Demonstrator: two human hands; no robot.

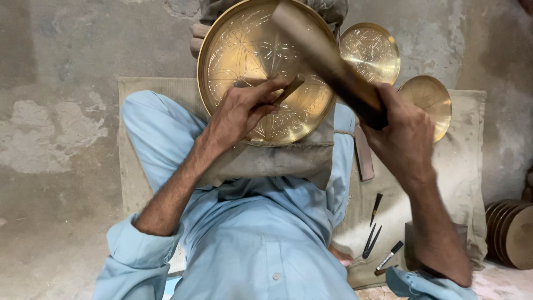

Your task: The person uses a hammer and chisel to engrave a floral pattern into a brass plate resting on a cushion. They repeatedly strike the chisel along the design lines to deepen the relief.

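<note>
A large round brass plate [244, 50] with engraved leaf lines rests tilted on a grey cloth pad [277, 161] over my lap. My left hand [241, 111] lies on the plate's lower part and pinches a thin metal chisel [290, 89], its tip against the brass. My right hand [402, 136] grips the handle of a wooden mallet [325, 58], raised over the plate's right side and blurred by motion.
Two smaller brass plates [371, 51] [432, 103] lie on a beige mat [466, 166] to the right. Several thin engraving tools [373, 236] lie on the mat near my right knee. A stack of round discs [513, 233] stands at the right edge. Bare concrete floor [55, 139] surrounds.
</note>
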